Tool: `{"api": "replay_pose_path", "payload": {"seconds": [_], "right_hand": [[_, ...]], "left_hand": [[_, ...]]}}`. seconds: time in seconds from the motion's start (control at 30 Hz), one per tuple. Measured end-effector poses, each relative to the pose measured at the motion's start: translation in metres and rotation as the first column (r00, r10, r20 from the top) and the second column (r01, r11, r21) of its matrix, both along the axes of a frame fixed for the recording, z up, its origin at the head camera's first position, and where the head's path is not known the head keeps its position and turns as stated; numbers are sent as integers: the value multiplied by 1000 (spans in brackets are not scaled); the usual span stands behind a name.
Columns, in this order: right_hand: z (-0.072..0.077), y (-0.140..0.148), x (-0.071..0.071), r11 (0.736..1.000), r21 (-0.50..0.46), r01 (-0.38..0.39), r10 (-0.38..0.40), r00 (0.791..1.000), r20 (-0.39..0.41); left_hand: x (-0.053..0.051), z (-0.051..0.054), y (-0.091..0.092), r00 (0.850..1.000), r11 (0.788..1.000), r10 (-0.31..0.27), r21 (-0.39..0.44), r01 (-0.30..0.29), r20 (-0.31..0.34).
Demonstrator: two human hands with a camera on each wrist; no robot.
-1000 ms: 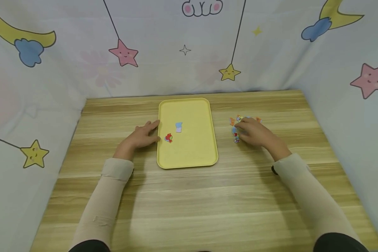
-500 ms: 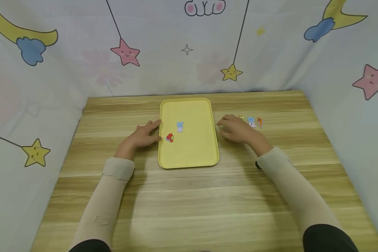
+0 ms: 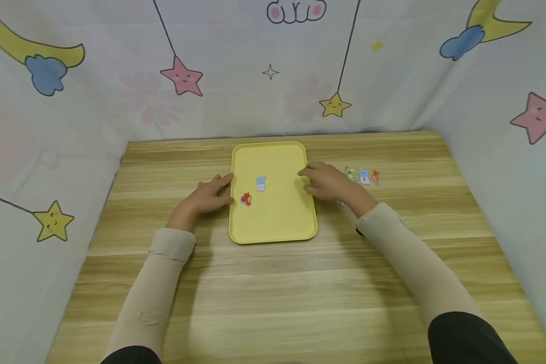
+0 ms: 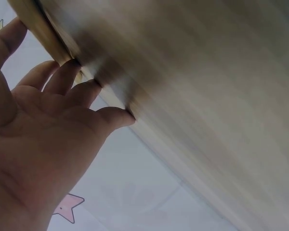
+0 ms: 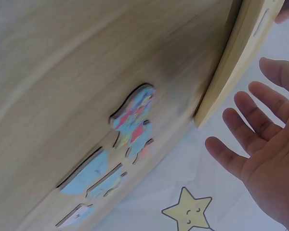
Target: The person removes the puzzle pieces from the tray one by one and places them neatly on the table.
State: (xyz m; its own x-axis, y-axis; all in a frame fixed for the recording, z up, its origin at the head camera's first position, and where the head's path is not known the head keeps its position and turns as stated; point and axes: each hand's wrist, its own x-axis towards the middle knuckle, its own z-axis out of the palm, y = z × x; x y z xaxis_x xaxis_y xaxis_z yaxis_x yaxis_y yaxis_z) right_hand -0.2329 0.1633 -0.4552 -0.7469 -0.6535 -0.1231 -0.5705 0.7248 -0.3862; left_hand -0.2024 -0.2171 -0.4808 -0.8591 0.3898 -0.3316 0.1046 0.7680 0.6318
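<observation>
A yellow tray (image 3: pixel 273 217) lies on the table with two small puzzle pieces on it, one blue and pale lilac (image 3: pixel 261 183) and one red (image 3: pixel 245 199). My left hand (image 3: pixel 201 196) rests on the table with its fingertips and thumb touching the tray's left rim, fingers spread. My right hand (image 3: pixel 329 183) hovers over the tray's right rim, palm down. In the right wrist view its fingers (image 5: pixel 250 120) are loosely extended, and no piece shows between them. Right of the tray lie several loose puzzle pieces (image 5: pixel 132 110), partly hidden by the right hand in the head view.
The wood-grain table (image 3: pixel 273 293) is bordered at the back and sides by a white cloth (image 3: pixel 236 111) printed with stars, moons and clouds. The loose pieces, such as an orange one (image 3: pixel 376 177), lie towards the table's back right.
My right hand has moved left from above the loose pieces to the tray's right rim, uncovering some of them. The left hand and the two pieces on the tray stay put.
</observation>
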Motion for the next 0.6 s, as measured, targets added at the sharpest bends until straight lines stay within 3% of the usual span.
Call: {"api": "replay_pose_path", "payload": {"seconds": [0.6], "right_hand": [[-9,-43,-11,999,22,-41,41,999,-8]], "left_hand": [[-1,-3,-2,1000,1000,0,15,0,-3]]}}
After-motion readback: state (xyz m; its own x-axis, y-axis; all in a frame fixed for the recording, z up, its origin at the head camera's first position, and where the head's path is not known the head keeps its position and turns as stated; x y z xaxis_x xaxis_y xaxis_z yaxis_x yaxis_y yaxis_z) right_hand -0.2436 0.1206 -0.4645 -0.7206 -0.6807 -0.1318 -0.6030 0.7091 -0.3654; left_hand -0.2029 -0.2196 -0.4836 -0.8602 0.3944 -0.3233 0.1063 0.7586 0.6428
